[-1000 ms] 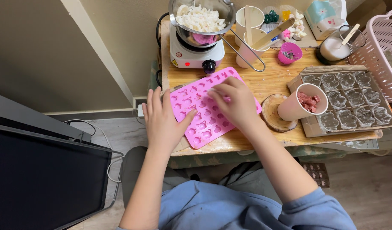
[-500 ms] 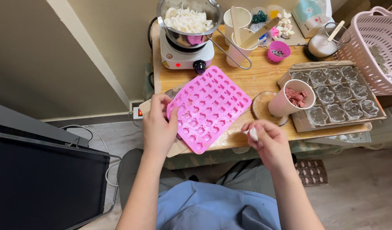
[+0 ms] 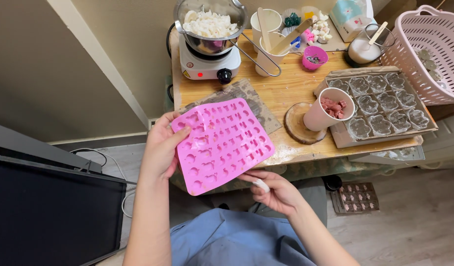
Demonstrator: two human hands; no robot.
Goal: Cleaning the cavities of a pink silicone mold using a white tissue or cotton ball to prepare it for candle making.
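My left hand [image 3: 162,148] grips the left edge of a pink silicone mould [image 3: 222,143] with many small shaped cavities, held tilted above the front edge of the wooden table [image 3: 281,91]. My right hand [image 3: 274,191] is under the mould's lower right corner, fingers curled around a small white piece [image 3: 261,184].
On the table stand a white hotplate [image 3: 205,64] with a metal bowl of white chunks [image 3: 209,22], paper cups with wooden sticks [image 3: 269,29], a small pink bowl [image 3: 315,55], a cup of reddish pieces [image 3: 330,108] on a wood slice, a tray of clear moulds [image 3: 384,106]. A pink basket [image 3: 434,47] sits right; a dark screen [image 3: 49,207] left.
The mould has been lifted off the table and pulled toward me. My right hand left its top, dropped below the table edge and now holds a small white piece.
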